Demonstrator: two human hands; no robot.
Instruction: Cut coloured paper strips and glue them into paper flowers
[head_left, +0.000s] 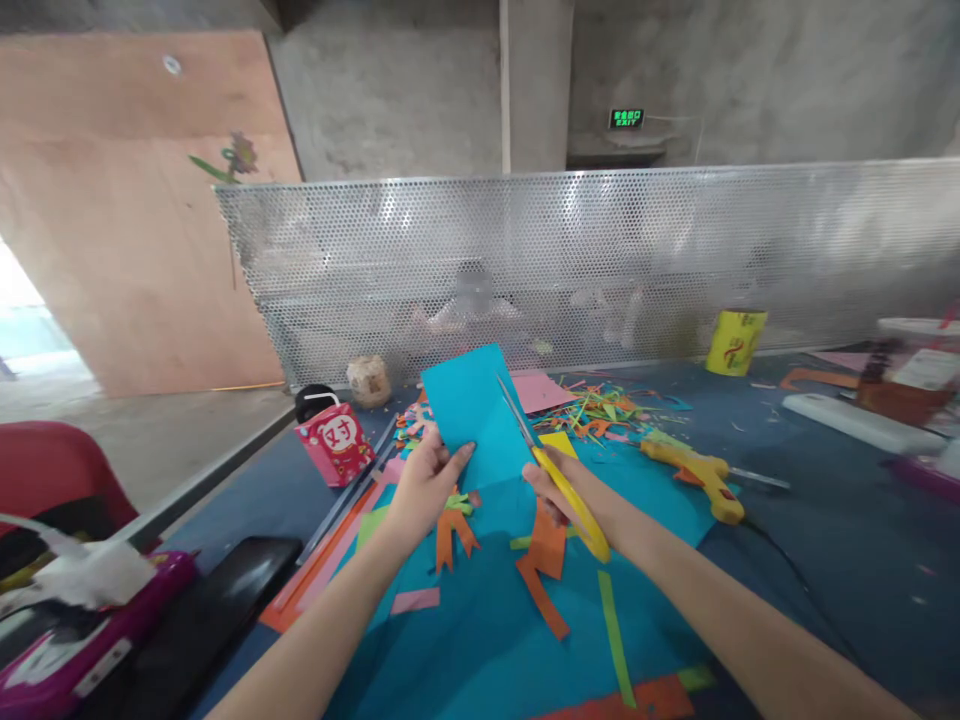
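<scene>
My left hand grips a blue sheet of paper near its lower left edge, thumb on top. In my right hand is a pair of scissors with yellow handles, its blades pointing up and left along the paper's right edge. Whether the blades touch the paper I cannot tell. Beneath both hands lies a larger blue sheet. Orange paper strips, a green strip and a small pink piece rest on it.
Colourful paper scraps are heaped behind my hands. A yellow glue gun with a cord lies to the right. On the left are a pink drink carton, a black phone and a purple power strip. A perforated metal screen borders the table.
</scene>
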